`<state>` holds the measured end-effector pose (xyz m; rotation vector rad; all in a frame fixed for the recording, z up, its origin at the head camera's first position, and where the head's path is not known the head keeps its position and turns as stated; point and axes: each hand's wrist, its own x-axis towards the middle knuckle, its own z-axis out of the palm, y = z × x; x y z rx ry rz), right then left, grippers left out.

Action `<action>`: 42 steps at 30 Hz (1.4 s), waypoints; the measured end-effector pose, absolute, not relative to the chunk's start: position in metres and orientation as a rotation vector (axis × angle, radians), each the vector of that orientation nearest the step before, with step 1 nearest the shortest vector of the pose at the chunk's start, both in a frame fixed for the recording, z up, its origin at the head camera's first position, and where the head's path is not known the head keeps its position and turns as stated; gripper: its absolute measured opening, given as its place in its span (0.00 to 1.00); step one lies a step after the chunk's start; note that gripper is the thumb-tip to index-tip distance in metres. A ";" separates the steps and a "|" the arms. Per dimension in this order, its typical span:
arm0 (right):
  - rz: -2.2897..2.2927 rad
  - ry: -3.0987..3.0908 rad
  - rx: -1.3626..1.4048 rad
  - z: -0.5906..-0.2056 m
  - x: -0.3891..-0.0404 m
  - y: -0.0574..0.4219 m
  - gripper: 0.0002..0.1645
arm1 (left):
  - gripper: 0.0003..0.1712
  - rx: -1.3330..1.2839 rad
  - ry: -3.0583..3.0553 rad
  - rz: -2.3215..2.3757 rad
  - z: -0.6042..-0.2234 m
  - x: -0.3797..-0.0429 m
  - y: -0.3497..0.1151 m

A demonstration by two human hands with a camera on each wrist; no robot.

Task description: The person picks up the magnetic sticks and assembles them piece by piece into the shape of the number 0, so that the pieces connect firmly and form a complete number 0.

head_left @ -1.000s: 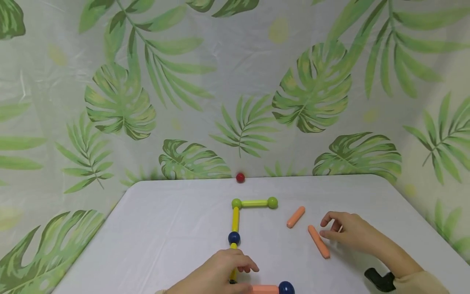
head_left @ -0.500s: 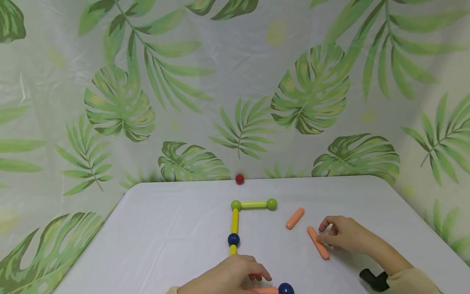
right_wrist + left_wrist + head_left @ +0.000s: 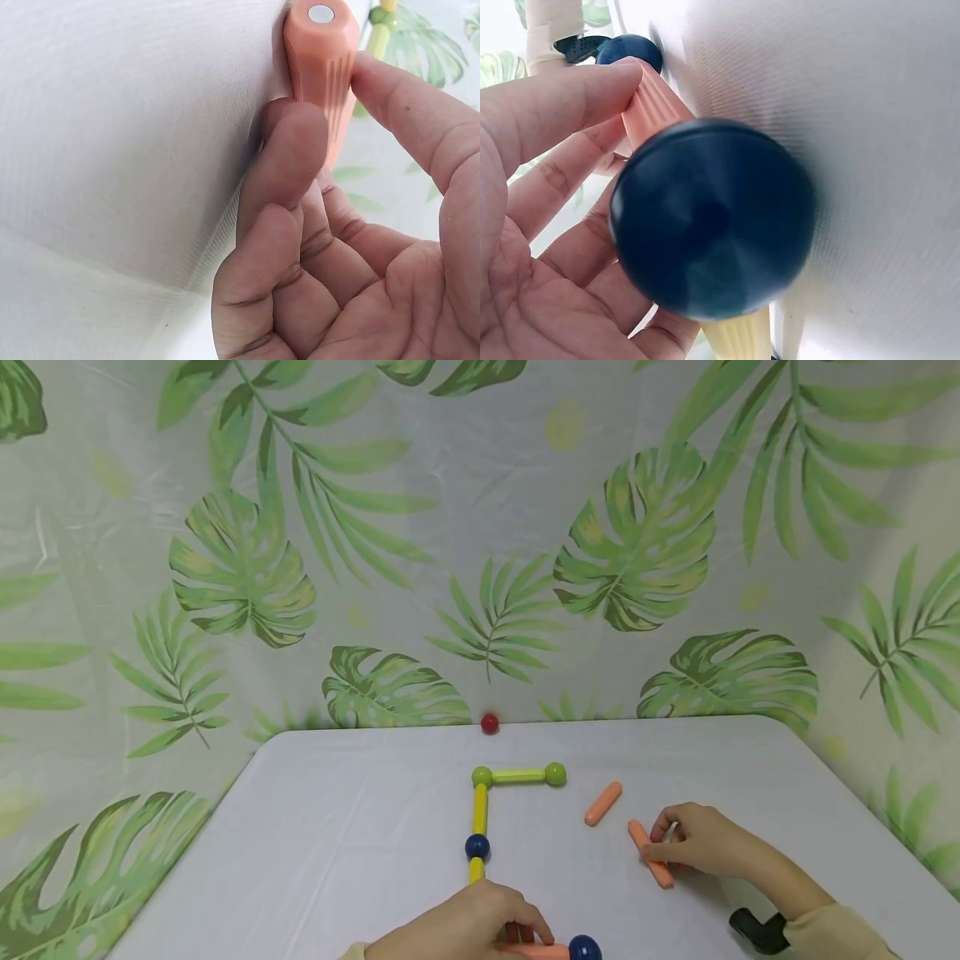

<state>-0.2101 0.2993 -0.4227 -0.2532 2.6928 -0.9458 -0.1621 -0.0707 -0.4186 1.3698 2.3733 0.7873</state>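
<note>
At the front edge of the head view, my left hand (image 3: pixel 480 917) pinches an orange magnetic rod (image 3: pixel 546 952) with a dark blue ball (image 3: pixel 584 948) on its right end. In the left wrist view, thumb and fingers lie on either side of that rod (image 3: pixel 660 112); another blue ball (image 3: pixel 712 217) joins it to a yellow rod (image 3: pixel 739 334). My right hand (image 3: pixel 705 839) pinches a loose orange magnetic rod (image 3: pixel 637 832) lying on the table. In the right wrist view, the thumb and a finger flank this rod (image 3: pixel 322 64), its metal end facing the camera.
A chain of yellow rods (image 3: pixel 480 810), a blue ball (image 3: pixel 477 847), green balls (image 3: pixel 556 773) and a lime rod (image 3: pixel 519 775) runs up the white table (image 3: pixel 337 827). Another orange rod (image 3: pixel 603 803) lies beyond my right hand. A red ball (image 3: pixel 490 723) sits at the far edge.
My right hand has come onto the loose orange rod and now pinches it. My left hand has shifted right and closed its fingers on the front orange rod.
</note>
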 end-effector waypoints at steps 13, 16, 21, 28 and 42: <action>-0.974 2.668 -0.184 -0.424 -0.209 0.293 0.17 | 0.11 1.356 2.342 0.841 -0.423 -0.163 -0.072; -0.981 2.668 -0.169 -0.424 -0.209 0.293 0.16 | 0.11 1.324 2.327 0.856 -0.423 -0.163 -0.072; -0.991 2.664 -0.144 -0.424 -0.207 0.291 0.16 | 0.11 1.322 2.335 0.849 -0.423 -0.163 -0.072; -1.044 2.624 -0.140 -0.423 -0.205 0.289 0.16 | 0.11 1.325 2.328 0.864 -0.424 -0.164 -0.072; -1.213 2.465 -0.197 -0.420 -0.192 0.267 0.15 | 0.11 1.309 2.332 0.852 -0.423 -0.163 -0.072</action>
